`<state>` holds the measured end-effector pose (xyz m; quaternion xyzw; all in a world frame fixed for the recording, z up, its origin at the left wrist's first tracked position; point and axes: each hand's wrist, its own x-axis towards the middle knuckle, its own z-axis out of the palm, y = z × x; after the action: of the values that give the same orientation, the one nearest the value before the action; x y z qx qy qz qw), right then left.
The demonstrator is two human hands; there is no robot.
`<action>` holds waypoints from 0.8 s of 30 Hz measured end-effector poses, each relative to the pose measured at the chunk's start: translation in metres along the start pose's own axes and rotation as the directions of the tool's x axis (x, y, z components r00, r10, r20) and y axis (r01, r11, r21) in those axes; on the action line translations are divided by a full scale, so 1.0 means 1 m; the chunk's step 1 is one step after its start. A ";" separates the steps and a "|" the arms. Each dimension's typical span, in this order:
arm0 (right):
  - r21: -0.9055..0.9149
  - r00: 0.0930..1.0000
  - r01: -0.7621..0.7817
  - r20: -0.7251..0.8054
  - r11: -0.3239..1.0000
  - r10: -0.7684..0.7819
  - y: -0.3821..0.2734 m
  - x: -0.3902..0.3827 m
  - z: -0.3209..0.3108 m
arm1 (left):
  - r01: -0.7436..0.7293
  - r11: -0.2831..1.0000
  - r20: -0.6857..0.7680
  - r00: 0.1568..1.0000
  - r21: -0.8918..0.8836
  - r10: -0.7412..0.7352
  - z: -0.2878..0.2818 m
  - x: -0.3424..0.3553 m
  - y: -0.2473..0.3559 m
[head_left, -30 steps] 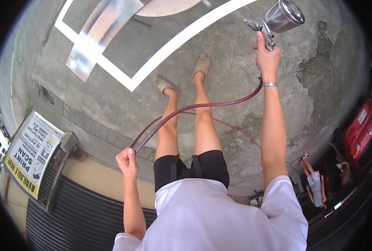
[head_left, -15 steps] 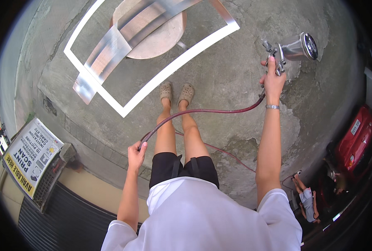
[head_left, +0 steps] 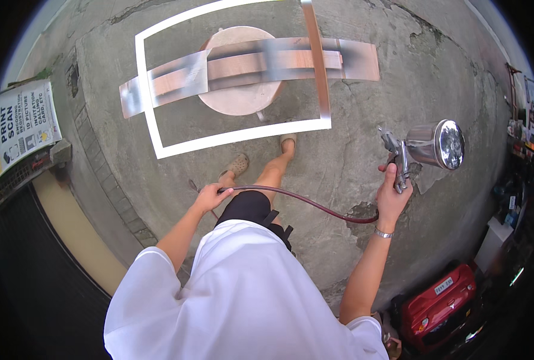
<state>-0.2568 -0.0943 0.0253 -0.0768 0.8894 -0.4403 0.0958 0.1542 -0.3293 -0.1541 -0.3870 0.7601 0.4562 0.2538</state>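
My right hand [head_left: 392, 198] grips a silver spray gun [head_left: 396, 153] with a polished metal cup [head_left: 435, 144] on its side, at the right of the view. My left hand [head_left: 212, 195] holds the dark red hose [head_left: 291, 193], which runs across to the gun. Ahead, a rectangular frame [head_left: 243, 134], mostly white with a bare brown right side, rests over a long flat board [head_left: 357, 60] streaked with silvery coating. Beneath them is a round pinkish tabletop [head_left: 237, 102] on legs. My feet in beige clogs stand near the frame's near edge.
A printed sign board [head_left: 27, 126] on a metal holder stands at the left, beside a dark ribbed shutter [head_left: 57, 252]. A red car [head_left: 435, 309] and a white box [head_left: 495, 240] are at the right. The cracked concrete floor [head_left: 135, 174] surrounds me.
The view has turned, so the frame, board and round top now lie straight ahead. My right hand with the gun sits lower in the picture; my left hand is higher, still on the hose.
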 end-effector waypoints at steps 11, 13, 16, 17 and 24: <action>-0.222 0.942 0.260 0.273 0.940 -0.197 0.001 0.162 -0.074 | 0.097 0.950 -0.041 0.993 -0.297 -0.114 0.053 0.047 0.170; -0.217 0.923 0.304 0.310 0.928 -0.230 -0.004 0.191 -0.071 | 0.108 0.934 -0.076 0.987 -0.341 -0.142 0.059 0.048 0.180; -0.241 0.921 0.231 0.366 0.943 -0.132 -0.014 0.241 -0.066 | 0.085 0.924 -0.185 0.969 -0.372 -0.164 0.079 0.055 0.201; -0.237 0.917 0.238 0.374 0.942 -0.138 -0.016 0.258 -0.060 | 0.088 0.926 -0.223 0.958 -0.368 -0.179 0.084 0.057 0.209; -0.230 0.794 0.394 0.574 0.890 -0.203 -0.008 0.385 0.013 | 0.110 0.949 -0.576 0.772 -0.296 -0.269 0.134 0.082 0.291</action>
<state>-0.6265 -0.1949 -0.0155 -0.3531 0.8648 -0.2515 0.2533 -0.1270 -0.1564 -0.1311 -0.6166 0.6953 0.3691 -0.0093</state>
